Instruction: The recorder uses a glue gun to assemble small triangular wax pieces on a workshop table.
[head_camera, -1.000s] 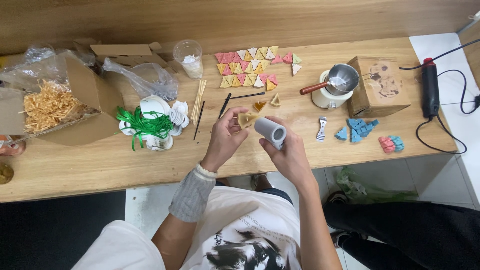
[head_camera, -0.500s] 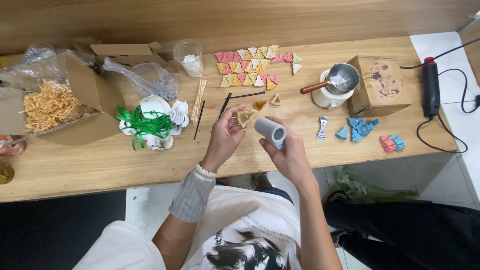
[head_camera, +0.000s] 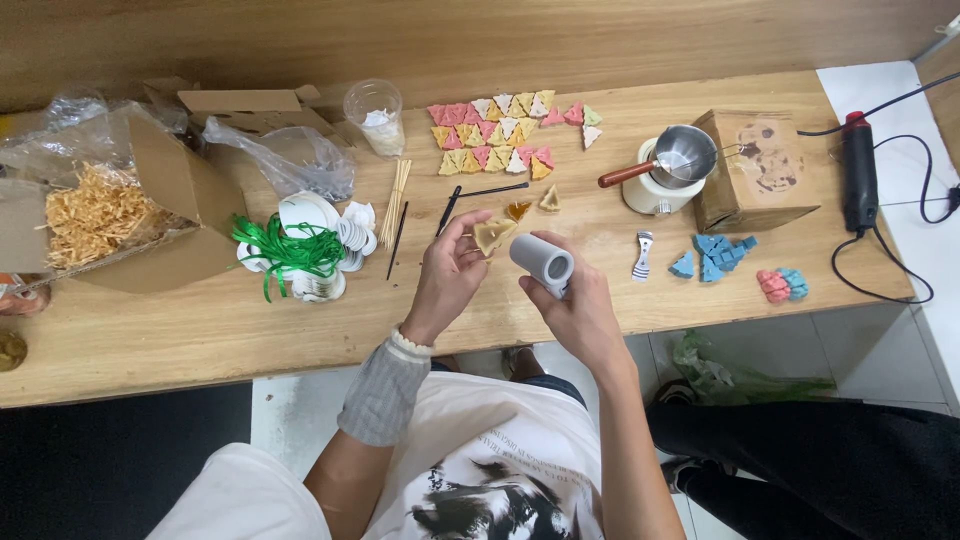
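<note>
The right hand (head_camera: 580, 310) is gripping a grey cylinder (head_camera: 542, 262), fingers wrapped around it. Just beside it, the left hand (head_camera: 450, 275) is pinching a small tan wax tree (head_camera: 492, 235), probably light, brittle, best held by its edges. Beyond lie coloured tree shapes (head_camera: 505, 130).

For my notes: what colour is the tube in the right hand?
Grey tube, right hand; head view.
</note>
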